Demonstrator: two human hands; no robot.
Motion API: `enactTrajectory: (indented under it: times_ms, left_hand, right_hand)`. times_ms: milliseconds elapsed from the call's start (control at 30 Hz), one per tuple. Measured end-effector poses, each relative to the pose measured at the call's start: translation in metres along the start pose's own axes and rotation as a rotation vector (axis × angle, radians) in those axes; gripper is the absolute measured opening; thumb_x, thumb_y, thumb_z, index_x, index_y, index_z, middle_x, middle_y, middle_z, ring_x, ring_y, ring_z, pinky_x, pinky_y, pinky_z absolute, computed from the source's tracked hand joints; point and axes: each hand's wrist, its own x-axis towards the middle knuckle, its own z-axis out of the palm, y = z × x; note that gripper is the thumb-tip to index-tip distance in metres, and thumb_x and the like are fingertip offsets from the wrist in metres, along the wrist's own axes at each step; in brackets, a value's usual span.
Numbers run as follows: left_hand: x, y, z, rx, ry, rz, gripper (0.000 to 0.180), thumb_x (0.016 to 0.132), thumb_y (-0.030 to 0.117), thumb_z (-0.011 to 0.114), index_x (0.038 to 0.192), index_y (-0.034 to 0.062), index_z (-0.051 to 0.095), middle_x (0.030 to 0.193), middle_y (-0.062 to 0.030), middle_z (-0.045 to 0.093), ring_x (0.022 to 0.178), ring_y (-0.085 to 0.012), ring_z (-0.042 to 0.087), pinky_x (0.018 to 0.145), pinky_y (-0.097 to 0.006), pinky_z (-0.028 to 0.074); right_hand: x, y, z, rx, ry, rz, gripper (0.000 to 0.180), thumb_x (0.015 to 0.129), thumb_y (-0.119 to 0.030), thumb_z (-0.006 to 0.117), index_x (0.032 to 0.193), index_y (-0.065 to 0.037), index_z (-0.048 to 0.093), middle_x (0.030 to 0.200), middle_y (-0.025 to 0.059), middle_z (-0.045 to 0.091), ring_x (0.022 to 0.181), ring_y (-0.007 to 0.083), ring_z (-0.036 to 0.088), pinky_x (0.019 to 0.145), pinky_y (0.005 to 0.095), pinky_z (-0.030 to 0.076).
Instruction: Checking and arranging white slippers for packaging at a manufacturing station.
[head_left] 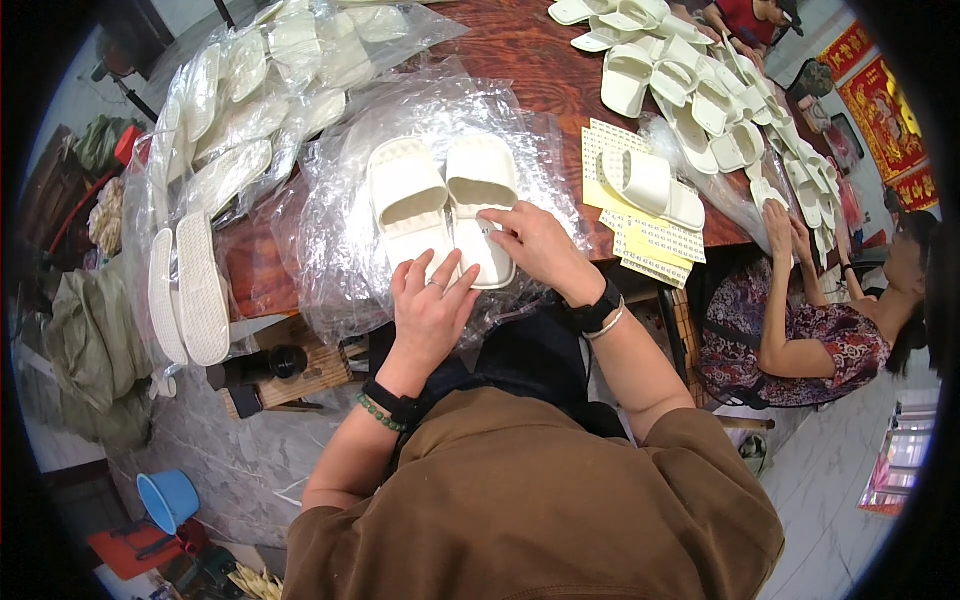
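Note:
A pair of white slide slippers [482, 170] lies side by side on clear plastic bags, toes pointing away from me. My left hand [430, 305] rests with spread fingers over the heels, mainly the left slipper's, and holds nothing. At the right slipper, my right hand [540, 250] touches the insole below the strap. Its forefinger and thumb are apart, on either side of a small dark-marked label [487, 228]. Right of this pair, another white slipper pair [637, 180] sits on yellow-and-white sticker sheets [655, 245] printed with rows of small marks.
Bagged white slippers [240, 115] cover the table's left side. Loose slippers [690, 85] are heaped at the far right, where a co-worker's hands [785, 232] reach in. Crumpled plastic bags [340, 215] surround my pair on the red-brown table [510, 40]. A blue bucket [168, 500] stands lower left.

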Motion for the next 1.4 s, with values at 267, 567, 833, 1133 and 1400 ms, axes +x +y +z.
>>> enactTrajectory:
  times_ms: [267,567,833,1133,1400]
  left_hand:
    - [-0.001,0.000,0.002,0.008,0.009,0.000,0.036,0.079,0.019,0.077,0.115,0.0160,0.073,0.125,-0.0069,0.066,0.118,-0.0341,0.054,0.102,-0.049,0.038]
    - [-0.001,0.001,0.001,-0.005,0.027,0.001,0.035,0.079,0.019,0.077,0.114,0.0160,0.073,0.124,-0.0065,0.066,0.117,-0.0349,0.055,0.102,-0.049,0.038]
    - [-0.002,-0.001,0.002,-0.021,0.042,-0.001,0.035,0.080,0.019,0.077,0.114,0.0155,0.073,0.124,-0.0073,0.066,0.116,-0.0348,0.055,0.102,-0.049,0.038]
    - [-0.003,-0.002,0.003,-0.018,0.032,-0.007,0.036,0.079,0.018,0.077,0.114,0.0154,0.073,0.124,-0.0078,0.066,0.116,-0.0347,0.055,0.102,-0.049,0.038]
    - [-0.002,-0.003,0.004,-0.035,0.033,-0.006,0.037,0.078,0.018,0.078,0.115,0.0154,0.073,0.124,-0.0083,0.066,0.115,-0.0348,0.056,0.101,-0.048,0.038]
  right_hand:
    - [0.008,-0.008,0.006,-0.008,0.019,0.095,0.016,0.086,-0.012,0.069,0.100,-0.008,0.074,0.088,0.0133,0.061,0.087,0.0313,0.063,0.076,0.0397,0.050]
    - [0.017,-0.009,0.006,-0.059,-0.032,0.099,0.009,0.085,-0.011,0.065,0.086,-0.003,0.071,0.092,0.0157,0.063,0.092,0.0355,0.063,0.080,0.0442,0.051]
    - [0.015,0.000,0.004,0.011,-0.054,0.125,0.009,0.087,-0.007,0.063,0.093,-0.001,0.067,0.094,0.0176,0.063,0.091,0.0375,0.062,0.080,0.0445,0.050]
    - [-0.003,-0.013,0.011,-0.071,0.095,-0.001,0.011,0.086,-0.006,0.066,0.097,-0.002,0.067,0.093,0.0148,0.062,0.087,0.0340,0.062,0.076,0.0414,0.051]
    - [0.001,-0.010,0.013,-0.071,0.063,0.048,0.008,0.087,-0.006,0.065,0.094,-0.003,0.065,0.092,0.0145,0.061,0.090,0.0349,0.062,0.078,0.0428,0.051]
